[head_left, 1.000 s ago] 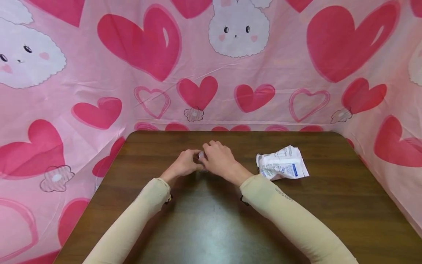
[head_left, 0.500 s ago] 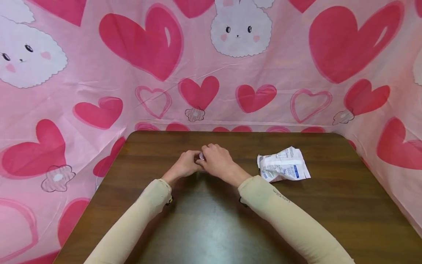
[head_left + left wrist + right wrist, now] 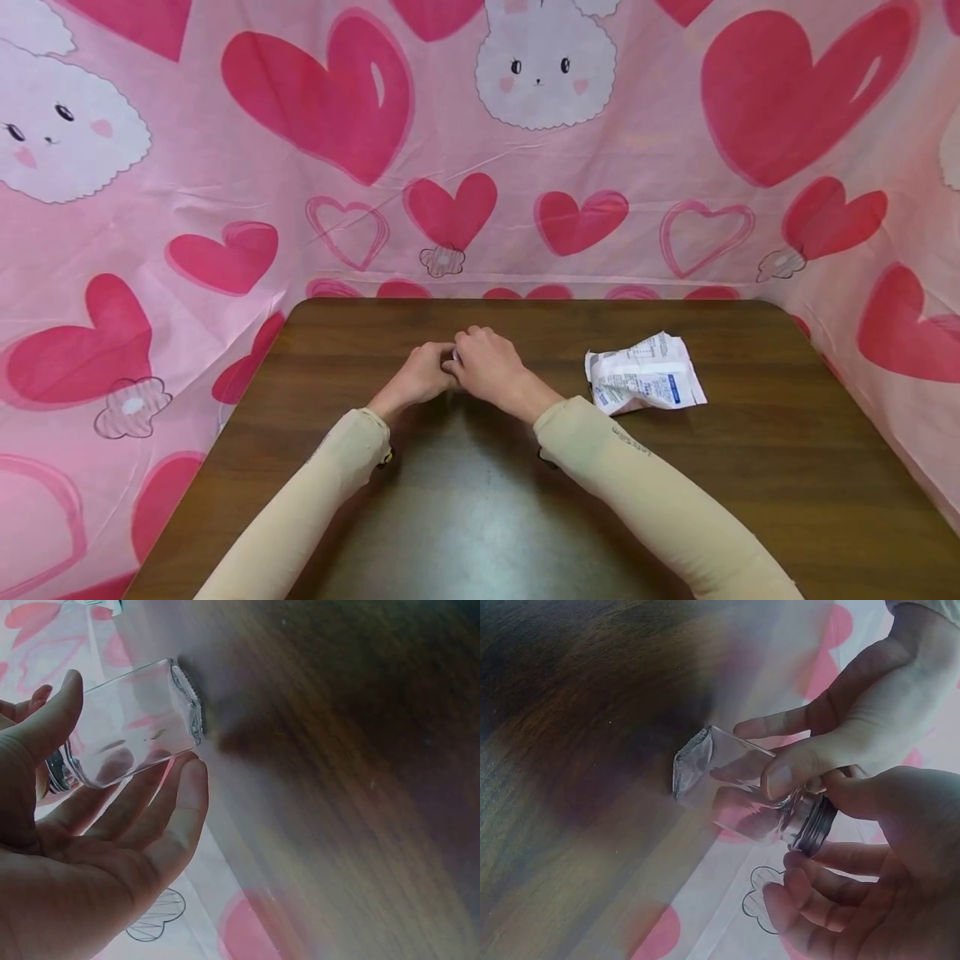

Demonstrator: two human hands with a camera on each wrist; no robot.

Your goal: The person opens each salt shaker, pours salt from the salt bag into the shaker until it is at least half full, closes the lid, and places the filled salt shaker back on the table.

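From the left wrist: grips the bottle (image 3: 146, 712) by its body with the left hand (image 3: 90, 855), thumb on one side, fingers on the other; points the base down toward the table (image 3: 337, 787), long axis close to upright; cannot tell whether touching or just above. From the right wrist: holds the dark cap (image 3: 815, 826) at the upper end with the right hand (image 3: 900, 892), thumb and fingers set about the rim; so has the right hand nearer the cap and the left hand nearer the base, along one shared axis. From the head: shows both hands meeting far on the table, left of middle, with the bottle between them and mostly hidden; shows the packet (image 3: 648, 375) farther right, beyond the right sleeve (image 3: 652, 483), untouched.
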